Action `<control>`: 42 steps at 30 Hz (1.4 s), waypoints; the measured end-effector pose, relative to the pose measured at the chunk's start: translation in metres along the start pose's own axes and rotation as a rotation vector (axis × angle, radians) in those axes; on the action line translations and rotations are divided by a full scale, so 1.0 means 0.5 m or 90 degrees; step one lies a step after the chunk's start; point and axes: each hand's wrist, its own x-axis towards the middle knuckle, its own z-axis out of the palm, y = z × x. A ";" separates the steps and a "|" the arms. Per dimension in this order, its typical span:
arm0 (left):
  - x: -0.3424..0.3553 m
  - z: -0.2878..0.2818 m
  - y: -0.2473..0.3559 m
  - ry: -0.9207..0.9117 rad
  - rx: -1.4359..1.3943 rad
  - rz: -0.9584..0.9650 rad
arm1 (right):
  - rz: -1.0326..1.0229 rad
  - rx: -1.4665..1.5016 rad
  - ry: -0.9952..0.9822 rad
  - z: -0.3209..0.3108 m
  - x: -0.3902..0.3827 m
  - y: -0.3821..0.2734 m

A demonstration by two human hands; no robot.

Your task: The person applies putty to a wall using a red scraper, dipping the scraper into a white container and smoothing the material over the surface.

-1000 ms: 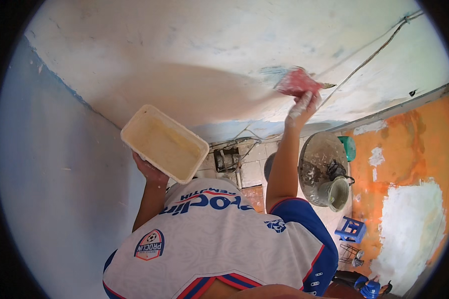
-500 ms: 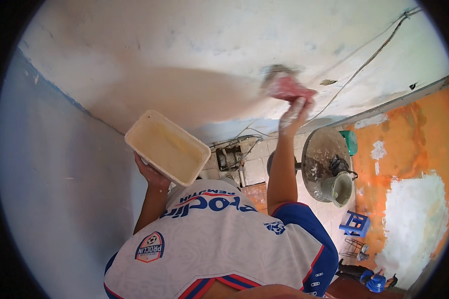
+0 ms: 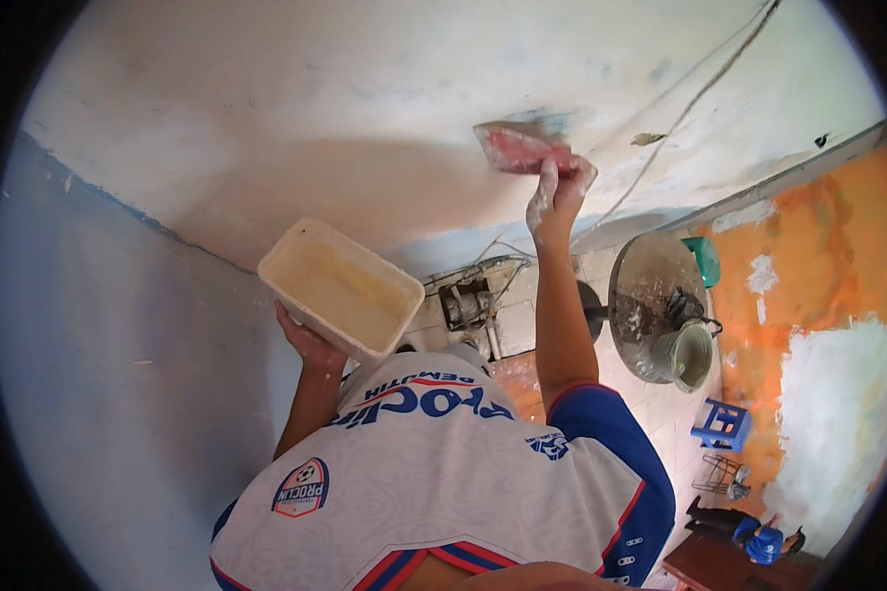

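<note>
Trowel [image 3: 518,148] at one o'clock, flat against ceiling [image 3: 296,118], clamped in right hand [image 3: 558,195]. Tub [image 3: 340,289] at ten o'clock, gripped from below by left hand [image 3: 306,345].

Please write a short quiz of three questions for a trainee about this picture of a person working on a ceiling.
1. True or false: the right hand presses a reddish trowel against the ceiling.
2. What does the left hand hold up? A) a bucket B) a pale rectangular tub C) a brush
3. Fill in: the wall at the right is mostly ______ with white patches.

Key: 1 true; 2 B; 3 orange.
</note>
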 end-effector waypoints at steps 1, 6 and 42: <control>-0.004 0.005 -0.001 0.007 0.005 0.000 | 0.027 -0.109 -0.027 -0.005 0.012 0.008; -0.008 0.004 0.000 0.020 0.003 -0.009 | 0.142 0.124 0.198 -0.050 0.051 0.062; -0.031 -0.030 -0.032 0.024 0.015 0.030 | 0.082 0.058 0.063 -0.026 0.000 0.028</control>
